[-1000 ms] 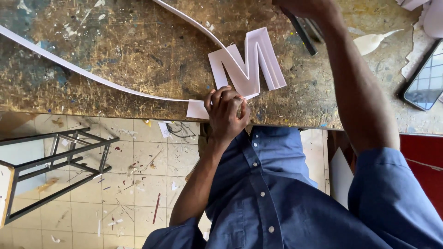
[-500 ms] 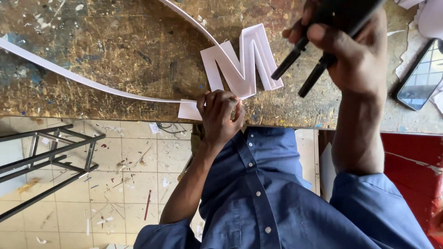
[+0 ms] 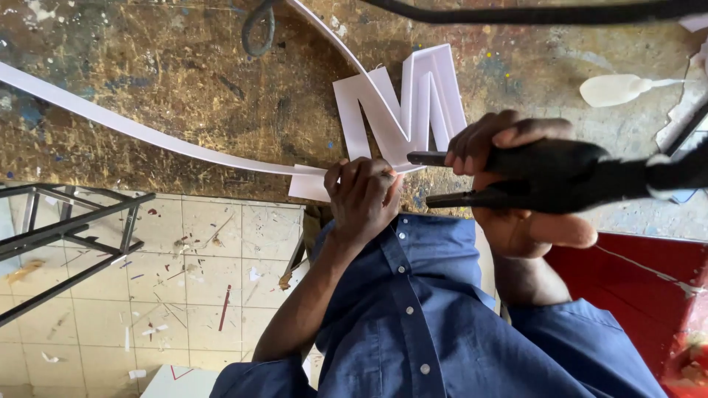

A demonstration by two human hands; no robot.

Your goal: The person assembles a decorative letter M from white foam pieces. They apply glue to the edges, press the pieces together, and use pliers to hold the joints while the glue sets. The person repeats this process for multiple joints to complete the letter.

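Carefully pressing the white strip (image 3: 147, 136) flat against the edge of the white M-shaped letter (image 3: 413, 103) with the left hand (image 3: 361, 195), fingers clenched down on the strip's end at the near edge of the paint-stained workbench (image 3: 147, 66). Gripping a black two-pronged tool (image 3: 531, 177) firmly in the right hand (image 3: 516, 184), prongs pointing leftward toward the letter's lower corner. Best keeping the strip's end pinned and the prongs level with the joint, steadying the wrist before touching. Lying flat on the bench, the letter's feet facing the body, its long axis running away; the strip's length sweeping leftward.
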